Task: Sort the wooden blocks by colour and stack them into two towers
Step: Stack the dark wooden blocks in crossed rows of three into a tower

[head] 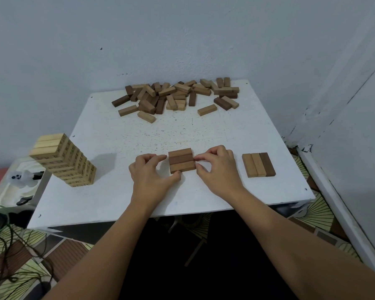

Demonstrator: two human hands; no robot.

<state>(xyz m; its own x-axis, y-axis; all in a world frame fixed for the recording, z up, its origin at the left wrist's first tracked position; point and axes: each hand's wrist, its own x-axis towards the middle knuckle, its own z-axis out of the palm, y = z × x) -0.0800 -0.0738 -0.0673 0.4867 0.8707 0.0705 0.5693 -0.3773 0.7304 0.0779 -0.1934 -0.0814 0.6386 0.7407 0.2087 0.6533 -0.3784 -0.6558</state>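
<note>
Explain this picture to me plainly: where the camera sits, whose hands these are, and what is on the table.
There is no machine here. The single picture comes from a camera worn on a person's head, looking down at their own bare hands. The left hand and right hand pinch the two ends of a flat row of three brown blocks on the white table. To the right lies another row of three blocks, two light and one dark. A mixed loose pile waits at the far edge. A finished tower of light blocks stands at the left.
</note>
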